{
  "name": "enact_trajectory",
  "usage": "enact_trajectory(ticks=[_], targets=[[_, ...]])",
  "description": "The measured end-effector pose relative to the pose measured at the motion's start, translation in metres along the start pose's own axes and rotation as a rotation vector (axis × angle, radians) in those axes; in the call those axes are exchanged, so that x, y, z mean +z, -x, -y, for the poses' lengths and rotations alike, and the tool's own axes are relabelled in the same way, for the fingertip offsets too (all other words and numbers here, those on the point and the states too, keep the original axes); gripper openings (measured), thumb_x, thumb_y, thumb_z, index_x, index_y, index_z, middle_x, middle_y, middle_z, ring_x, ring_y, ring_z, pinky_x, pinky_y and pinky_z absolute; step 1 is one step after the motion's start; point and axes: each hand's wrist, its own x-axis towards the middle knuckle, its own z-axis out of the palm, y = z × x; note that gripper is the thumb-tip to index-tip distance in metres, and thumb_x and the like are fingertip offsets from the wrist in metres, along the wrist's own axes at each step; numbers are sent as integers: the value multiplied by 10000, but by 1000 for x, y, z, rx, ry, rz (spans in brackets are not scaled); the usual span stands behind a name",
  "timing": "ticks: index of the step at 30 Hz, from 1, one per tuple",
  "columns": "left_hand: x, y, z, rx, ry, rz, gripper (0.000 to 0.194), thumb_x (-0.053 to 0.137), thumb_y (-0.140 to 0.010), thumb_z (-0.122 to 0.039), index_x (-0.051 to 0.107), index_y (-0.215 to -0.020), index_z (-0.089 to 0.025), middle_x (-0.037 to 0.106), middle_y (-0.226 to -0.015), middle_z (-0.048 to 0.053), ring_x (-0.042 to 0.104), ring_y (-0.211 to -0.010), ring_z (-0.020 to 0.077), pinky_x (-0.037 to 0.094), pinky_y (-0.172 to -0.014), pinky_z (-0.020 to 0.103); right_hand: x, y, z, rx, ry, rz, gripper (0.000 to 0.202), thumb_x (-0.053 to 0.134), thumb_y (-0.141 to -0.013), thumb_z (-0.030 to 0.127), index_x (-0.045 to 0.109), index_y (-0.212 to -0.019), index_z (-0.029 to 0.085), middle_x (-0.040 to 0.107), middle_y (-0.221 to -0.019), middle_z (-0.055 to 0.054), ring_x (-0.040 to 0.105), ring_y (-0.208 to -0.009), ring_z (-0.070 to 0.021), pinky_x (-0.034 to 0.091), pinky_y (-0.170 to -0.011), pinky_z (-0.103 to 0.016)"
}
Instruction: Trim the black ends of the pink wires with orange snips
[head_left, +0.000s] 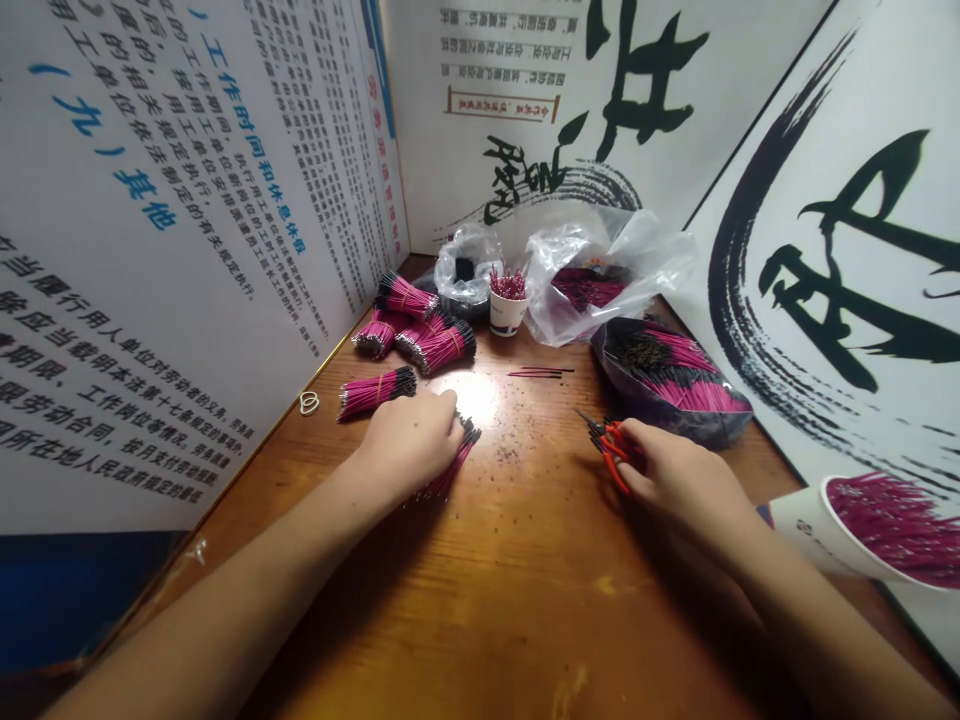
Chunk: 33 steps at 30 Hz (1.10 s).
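Note:
My left hand (412,435) is closed around a loose bunch of magenta wires (459,462) with black ends, held low over the wooden table (480,620). On the right, my right hand (660,465) grips orange-handled scissors (616,455), their dark tips pointing up and left. Some black wire ends (596,432) show beside the scissors; whether that hand holds them I cannot tell. A banded magenta bundle (376,392) lies just behind my left hand. Small dark bits are scattered between my hands, and a few loose wires (541,372) lie beyond them.
Several banded bundles (435,340) are stacked at the back left. A paper cup (508,312) of wires stands between plastic bags (570,310). A dark bag (675,390) of wires sits back right, a large white cup (806,525) near my right forearm. Printed panels surround the table.

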Motion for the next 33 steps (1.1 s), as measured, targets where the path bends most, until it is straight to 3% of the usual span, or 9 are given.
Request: enact_trajectory(ticks=[9, 17, 26, 33], targets=[[0, 1, 0, 18, -20, 16, 278, 374, -916, -319, 608, -922, -170, 720, -922, 121, 688, -788, 276, 455, -622, 324, 5, 0, 0, -16, -20, -25, 80, 519, -844, 295, 484, -810, 232, 683, -795, -12, 633, -697, -196, 279, -545, -264], [-1, 3, -6, 77, 22, -47, 241, 398, -928, -344, 569, -895, -178, 706, -923, 95, 659, -759, 231, 400, -594, 295, 4, 1, 3, 34, -65, -23, 58, 536, -830, 272, 498, -807, 235, 682, -782, -31, 626, -692, -211, 266, -544, -271], [1, 7, -13, 166, 56, -126, 231, 376, -948, -332, 535, -866, -186, 678, -904, 60, 638, -760, 217, 350, -568, 285, 10, -2, 8, 30, -95, -30, 105, 539, -808, 301, 469, -769, 233, 656, -742, 2, 591, -630, -166, 270, -527, -249], [-2, 8, -17, 190, 63, -157, 246, 363, -955, -326, 543, -868, -182, 667, -890, 65, 623, -764, 208, 346, -569, 284, 7, 0, 6, 53, -100, -45, 89, 549, -815, 314, 524, -844, 233, 693, -842, -27, 633, -735, -209, 301, -557, -258]])
